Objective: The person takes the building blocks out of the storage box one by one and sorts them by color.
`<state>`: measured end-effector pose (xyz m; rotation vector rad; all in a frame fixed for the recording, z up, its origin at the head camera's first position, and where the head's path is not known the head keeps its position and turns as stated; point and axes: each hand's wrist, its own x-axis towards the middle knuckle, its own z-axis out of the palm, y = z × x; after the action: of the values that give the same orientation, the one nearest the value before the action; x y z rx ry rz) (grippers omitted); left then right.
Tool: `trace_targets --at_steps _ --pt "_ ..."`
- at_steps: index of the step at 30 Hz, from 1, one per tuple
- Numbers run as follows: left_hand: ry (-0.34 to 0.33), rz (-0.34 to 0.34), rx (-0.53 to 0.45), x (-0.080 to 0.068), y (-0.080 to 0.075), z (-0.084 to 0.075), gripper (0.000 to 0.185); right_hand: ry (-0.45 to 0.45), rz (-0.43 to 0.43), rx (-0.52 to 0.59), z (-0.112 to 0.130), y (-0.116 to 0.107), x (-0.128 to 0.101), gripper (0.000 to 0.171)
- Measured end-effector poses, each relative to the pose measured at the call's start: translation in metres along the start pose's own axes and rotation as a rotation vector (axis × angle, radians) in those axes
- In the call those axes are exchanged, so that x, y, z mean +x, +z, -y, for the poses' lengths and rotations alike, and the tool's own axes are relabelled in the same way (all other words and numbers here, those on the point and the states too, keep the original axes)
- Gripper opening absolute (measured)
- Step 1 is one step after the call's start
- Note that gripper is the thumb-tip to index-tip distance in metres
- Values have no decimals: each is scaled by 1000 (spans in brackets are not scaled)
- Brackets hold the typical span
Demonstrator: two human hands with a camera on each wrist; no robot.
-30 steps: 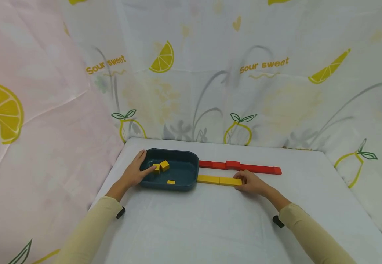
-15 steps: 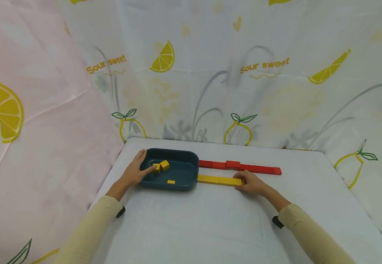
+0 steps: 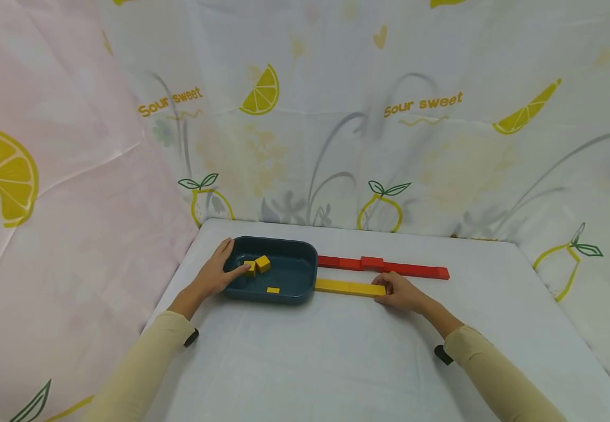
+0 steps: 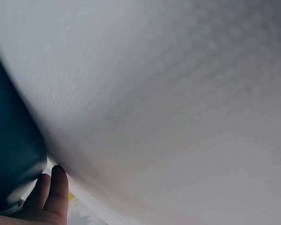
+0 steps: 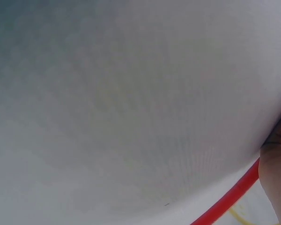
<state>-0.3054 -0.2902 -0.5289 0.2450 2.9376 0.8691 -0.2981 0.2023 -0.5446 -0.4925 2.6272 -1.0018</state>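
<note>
— What's nearest you?

— My sleeves, then the white table (image 3: 336,363). My left hand (image 3: 215,275) lies at the left end of the dark tray (image 3: 305,258), thumb up along the outer rim, the other fingers reaching over the rim inside. The forefinger, held fairly straight, touches a small yellow block (image 3: 251,268). I am not gripping it.

— And the right?

— My right hand (image 3: 401,291) sits on the table at the right end of the yellow row (image 3: 349,288). The fingers are together and bent a little against the end of the last piece; they press on it rather than wrap it. Whether the thumb is under or beside the block, I cannot tell.

— Where does that row lie?

— Flat on the table, two long pieces end to end, its left end touching the tray's right wall.

— What else is in the tray?

— A second yellow cube (image 3: 263,263) just beside the one I touch, and a flat yellow piece (image 3: 273,290) near the front wall.

— Further back?

— A red row (image 3: 384,268) runs parallel behind the yellow one, with one taller piece in it. Behind that hangs a lemon-print cloth (image 3: 336,117).

— The wrist views?

— Mostly blurred white surface; the left shows my fingers (image 4: 51,192) by the tray wall.
</note>
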Motion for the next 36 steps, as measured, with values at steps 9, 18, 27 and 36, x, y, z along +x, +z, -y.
trace_targets --at_steps 9,18,27,36 --pt "0 1 6 0 0 1 103 7 6 -6 0 0 0 33" --pt "0 -2 -1 0 0 1 103 5 3 -11 -2 1 2 33" --pt "1 -6 -6 0 -1 0 102 4 0 -12 -4 1 4 32" --pt "5 -3 1 0 0 2 102 10 8 3 0 0 1 34"
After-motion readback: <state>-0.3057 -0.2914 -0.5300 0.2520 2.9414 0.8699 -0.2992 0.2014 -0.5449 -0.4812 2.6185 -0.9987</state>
